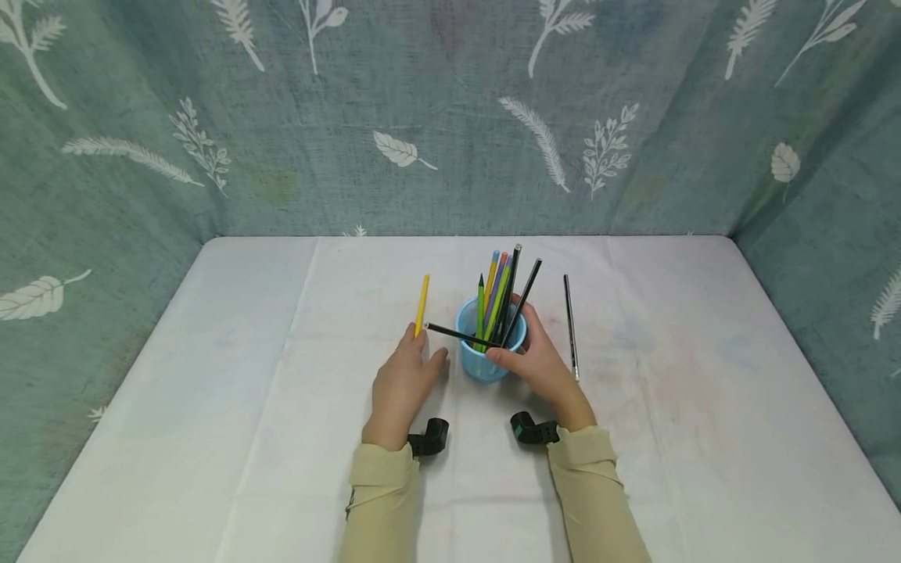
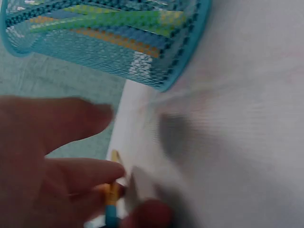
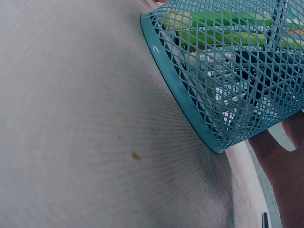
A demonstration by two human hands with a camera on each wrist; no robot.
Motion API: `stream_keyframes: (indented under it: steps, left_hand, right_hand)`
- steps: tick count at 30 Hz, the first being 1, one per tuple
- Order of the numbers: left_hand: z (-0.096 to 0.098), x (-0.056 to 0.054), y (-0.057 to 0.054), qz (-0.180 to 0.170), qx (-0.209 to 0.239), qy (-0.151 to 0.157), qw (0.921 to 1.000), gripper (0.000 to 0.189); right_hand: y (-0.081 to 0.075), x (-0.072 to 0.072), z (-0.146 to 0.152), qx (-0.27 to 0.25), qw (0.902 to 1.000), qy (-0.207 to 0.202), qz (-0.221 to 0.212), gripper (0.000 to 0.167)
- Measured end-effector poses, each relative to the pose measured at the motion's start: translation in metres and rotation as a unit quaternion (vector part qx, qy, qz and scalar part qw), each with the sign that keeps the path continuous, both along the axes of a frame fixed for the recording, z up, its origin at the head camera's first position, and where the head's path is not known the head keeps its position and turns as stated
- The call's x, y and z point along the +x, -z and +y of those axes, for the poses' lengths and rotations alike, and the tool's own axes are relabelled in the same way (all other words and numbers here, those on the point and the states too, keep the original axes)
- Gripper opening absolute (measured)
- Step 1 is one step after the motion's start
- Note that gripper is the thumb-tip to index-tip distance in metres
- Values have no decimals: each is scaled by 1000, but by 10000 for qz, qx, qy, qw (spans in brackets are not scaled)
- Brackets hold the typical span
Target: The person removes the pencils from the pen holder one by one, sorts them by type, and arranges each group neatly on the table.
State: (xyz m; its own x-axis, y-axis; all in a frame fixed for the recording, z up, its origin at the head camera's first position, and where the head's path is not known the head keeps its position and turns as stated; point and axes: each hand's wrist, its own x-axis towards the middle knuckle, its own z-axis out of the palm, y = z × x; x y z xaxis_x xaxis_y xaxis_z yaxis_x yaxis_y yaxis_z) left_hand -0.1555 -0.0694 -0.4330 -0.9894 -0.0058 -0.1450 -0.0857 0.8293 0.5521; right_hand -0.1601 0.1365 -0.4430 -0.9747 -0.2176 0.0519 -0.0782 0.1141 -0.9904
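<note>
Right grip (image 1: 543,366) clasps a mesh cup (image 1: 482,370) of pencils (image 1: 496,305); left grip (image 1: 401,387), spread, touches a yellow pencil (image 1: 422,303).

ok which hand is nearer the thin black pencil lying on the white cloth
Right. The right hand, holding the blue mesh cup, is just left of that pencil; the left hand is farther left, beyond the cup.

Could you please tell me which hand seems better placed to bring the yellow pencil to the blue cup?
Probably the left hand: its fingers are at the yellow pencil, while the right hand holds the blue cup.
</note>
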Motion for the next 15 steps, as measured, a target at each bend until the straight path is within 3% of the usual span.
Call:
stream_keyframes:
  steps: [3, 9, 15]
  left_hand:
    - [-1, 1, -4, -166, -204, 241, 9994, 65]
    - [-9, 7, -12, -384, -218, 316, 9985, 70]
    - [-7, 9, -9, -504, -351, 350, 9975, 72]
  right_hand:
    - [-2, -3, 1, -26, 10000, -42, 42, 81]
    - [-17, 0, -8, -86, 9998, -101, -155, 81]
    - [-26, 9, -7, -244, 9991, -139, -321, 80]
